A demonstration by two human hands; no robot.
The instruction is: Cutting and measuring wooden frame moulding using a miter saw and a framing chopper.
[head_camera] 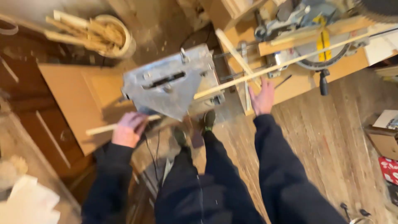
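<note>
A long thin wooden strip (265, 69) runs diagonally from the lower left, under a grey metal table saw (170, 85), up to the mitre saw (319, 45) at the right. My left hand (129, 129) is closed over the strip's near end, just left of the metal saw. Beside the strip's middle, my right hand (262, 97) is spread with fingers apart, near or touching the workbench edge; it holds nothing. Both arms wear dark sleeves.
A round bucket (114, 35) of wood offcuts stands at the top left. A flat plywood panel (78, 99) lies left of the metal saw. My legs and feet stand on a wooden plank floor (331, 137). A cardboard box (385, 132) sits at the right edge.
</note>
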